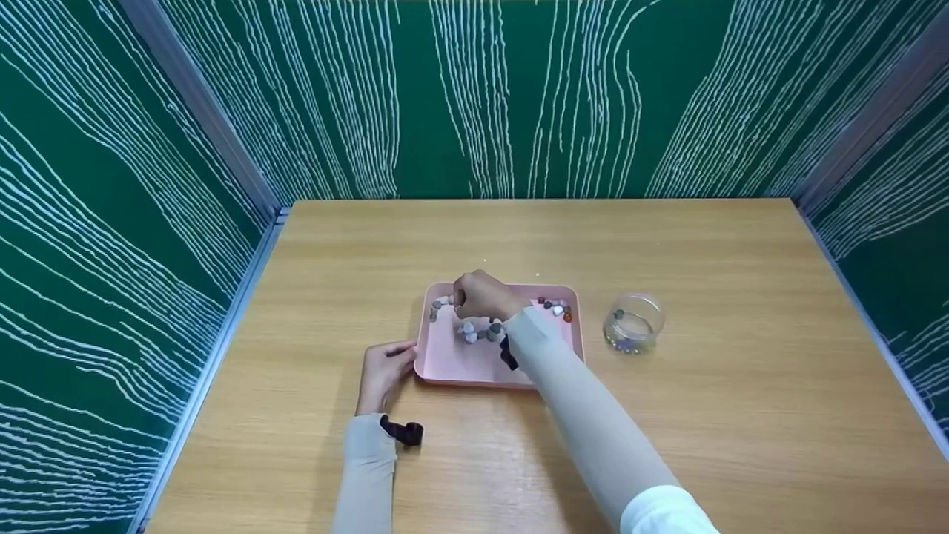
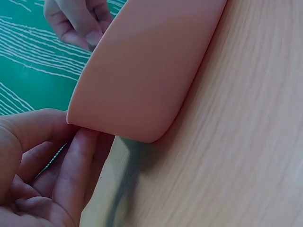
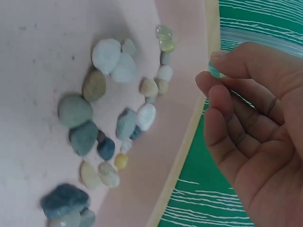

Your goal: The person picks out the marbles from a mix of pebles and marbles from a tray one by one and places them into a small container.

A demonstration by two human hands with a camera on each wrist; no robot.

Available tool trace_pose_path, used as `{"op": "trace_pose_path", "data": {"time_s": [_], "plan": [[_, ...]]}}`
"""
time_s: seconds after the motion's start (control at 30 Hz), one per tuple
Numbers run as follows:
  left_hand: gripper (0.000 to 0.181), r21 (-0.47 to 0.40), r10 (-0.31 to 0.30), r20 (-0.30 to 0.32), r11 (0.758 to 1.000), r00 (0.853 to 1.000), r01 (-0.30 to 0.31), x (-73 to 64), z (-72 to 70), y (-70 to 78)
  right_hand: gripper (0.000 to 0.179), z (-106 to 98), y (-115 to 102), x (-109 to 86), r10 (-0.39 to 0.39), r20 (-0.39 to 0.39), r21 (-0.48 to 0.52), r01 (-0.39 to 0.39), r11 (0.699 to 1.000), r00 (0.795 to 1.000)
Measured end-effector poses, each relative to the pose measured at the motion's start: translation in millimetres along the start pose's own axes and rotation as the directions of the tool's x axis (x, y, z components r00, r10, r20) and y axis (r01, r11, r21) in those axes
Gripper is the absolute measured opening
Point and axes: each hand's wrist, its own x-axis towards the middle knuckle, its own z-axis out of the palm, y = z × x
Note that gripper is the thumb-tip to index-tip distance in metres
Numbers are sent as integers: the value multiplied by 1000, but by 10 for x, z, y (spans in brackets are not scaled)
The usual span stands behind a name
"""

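My right hand [image 1: 485,295] is over the far left part of the pink tray [image 1: 463,367]. Its thumb and forefinger pinch a small translucent greenish stone [image 3: 215,70] in the right wrist view; the other fingers curl loosely. Below the hand, small stones lie in clusters and a curved row: a white stone [image 3: 106,55], a grey-green stone [image 3: 75,110] and a dark blue-grey stone [image 3: 65,200] among them. At the tray's near left side, my left hand [image 1: 385,368] grips the rim, thumb and fingers at the corner in the left wrist view. My right forearm hides part of the tray.
A clear round container [image 1: 645,315] with small beads at its bottom stands right of the tray. More small stones [image 1: 557,310] lie in the tray's far right corner. Green walls [image 1: 474,96] with white lines border the wooden table [image 1: 741,371] at the back and sides.
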Motion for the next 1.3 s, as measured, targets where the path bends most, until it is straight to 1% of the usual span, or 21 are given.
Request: {"op": "trace_pose_path", "data": {"time_s": [0.1,0.2,0.23,0.37,0.47,0.53,0.6,0.8,0.93,1.03,1.13,1.23,1.3], "plan": [[23,36,2,-10,999,1000,-2,-1,-1,10,6,-48,3,-45,9,-6,-2,-9,1000,1000],[23,67,8,-12,998,1000,-7,-7,-2,19,3,-100,3,-90,28,7,1,-28,1000,1000],[23,68,5,-12,998,1000,-4,-8,-2,22,3,-119,1,-106,40,16,5,-40,999,999],[23,72,30,0,997,1000,-29,-15,-2,17,5,-187,0,-169,60,20,-3,-60,998,998],[24,52,39,8,998,999,-39,-14,0,4,5,-229,-1,-218,93,24,-1,-93,996,995],[24,33,32,8,999,999,-32,-13,3,3,7,-256,1,-252,128,32,10,-128,992,991],[24,18,25,8,1000,1000,-25,-16,6,1,8,-281,8,-288,146,33,5,-146,989,989],[24,51,18,3,999,1000,-18,-22,-1,7,10,-366,56,-406,189,24,-19,-188,982,982],[25,58,8,9,998,1000,-9,-24,-3,22,12,-431,103,-485,185,6,-52,-185,981,983],[24,73,-13,1,997,1000,12,-28,-8,35,10,-475,139,-540,175,-8,-71,-176,982,984],[24,99,-33,-7,995,999,34,-25,-10,41,8,-523,173,-598,190,-17,-70,-191,979,982],[24,98,-41,-9,994,999,42,-20,-10,37,9,-568,221,-655,214,-14,-55,-214,975,977],[24,74,-36,-7,997,999,37,-19,-7,25,10,-596,262,-696,217,-17,-65,-218,974,976]]}}
